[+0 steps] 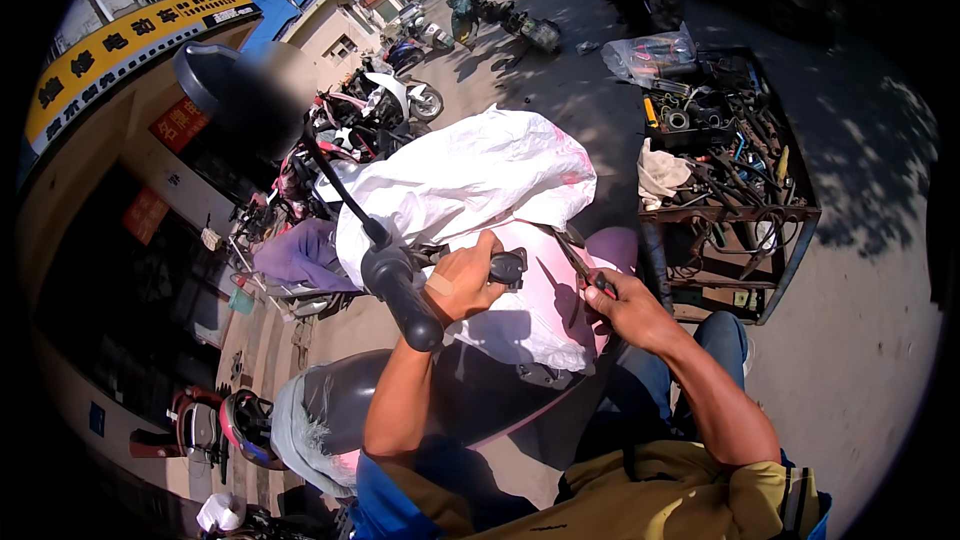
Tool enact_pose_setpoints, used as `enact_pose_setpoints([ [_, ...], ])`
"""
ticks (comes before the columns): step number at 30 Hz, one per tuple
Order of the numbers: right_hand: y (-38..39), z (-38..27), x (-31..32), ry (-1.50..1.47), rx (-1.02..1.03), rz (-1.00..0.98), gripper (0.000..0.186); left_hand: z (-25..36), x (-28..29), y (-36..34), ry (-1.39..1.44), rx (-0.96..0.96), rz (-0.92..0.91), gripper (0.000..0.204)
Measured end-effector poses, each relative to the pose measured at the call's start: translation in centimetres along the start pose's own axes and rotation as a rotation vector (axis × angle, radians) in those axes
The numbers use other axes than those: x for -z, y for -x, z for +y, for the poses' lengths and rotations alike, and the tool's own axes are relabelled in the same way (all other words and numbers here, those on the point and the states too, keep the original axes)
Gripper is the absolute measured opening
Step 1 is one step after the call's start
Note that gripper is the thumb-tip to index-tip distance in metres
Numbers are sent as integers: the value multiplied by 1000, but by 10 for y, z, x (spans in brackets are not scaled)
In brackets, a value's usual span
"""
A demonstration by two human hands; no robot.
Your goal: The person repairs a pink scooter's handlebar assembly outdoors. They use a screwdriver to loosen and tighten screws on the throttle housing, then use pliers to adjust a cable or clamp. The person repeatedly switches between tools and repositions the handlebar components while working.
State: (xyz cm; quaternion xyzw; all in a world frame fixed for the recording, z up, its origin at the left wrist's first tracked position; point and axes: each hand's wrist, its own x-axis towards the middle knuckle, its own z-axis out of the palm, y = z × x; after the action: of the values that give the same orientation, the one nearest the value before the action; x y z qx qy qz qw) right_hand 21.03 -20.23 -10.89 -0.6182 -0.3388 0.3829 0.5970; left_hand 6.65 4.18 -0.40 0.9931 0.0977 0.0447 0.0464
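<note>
My left hand [464,282] is closed around a small black rounded part [507,267] beside the scooter's black handlebar grip [400,295]. Over the pink front of the scooter lies a crumpled white cover [470,175], its loose edge passing under both hands. To the right, my right hand [638,312] grips a slim tool with a red and black handle [602,286]. Its narrow metal end points up and left over the pink panel [535,245]; whether it is a screwdriver or pliers I cannot tell. The tool and the black part are apart.
A metal cart [795,212] full of tools stands at the right, a plastic bag [655,55] on its far corner. The dark scooter seat [455,390] is below my arms. A mirror [205,77] sticks up at the left. Parked scooters [405,95] stand behind; someone's purple-clothed leg [300,255] is close by.
</note>
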Motion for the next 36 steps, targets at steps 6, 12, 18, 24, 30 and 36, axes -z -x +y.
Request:
enact_pose_setpoints([
  [6,15,-39,-8,117,89,104,38,-12,-5,-4,821,93,578,46],
  [12,4,-64,-25,200,274,210,38,-22,-12,-10,1097,36,803,50],
  [18,-10,-48,-43,342,386,155,33,-28,-20,1,1168,92,809,46],
  [24,-24,25,-103,467,400,262,46,-4,-9,5,1027,91,770,47],
  [30,-34,87,-123,502,410,306,35,-7,-12,24,903,96,796,51],
  [36,-85,45,-62,497,471,579,39,-9,-15,18,909,43,821,50],
])
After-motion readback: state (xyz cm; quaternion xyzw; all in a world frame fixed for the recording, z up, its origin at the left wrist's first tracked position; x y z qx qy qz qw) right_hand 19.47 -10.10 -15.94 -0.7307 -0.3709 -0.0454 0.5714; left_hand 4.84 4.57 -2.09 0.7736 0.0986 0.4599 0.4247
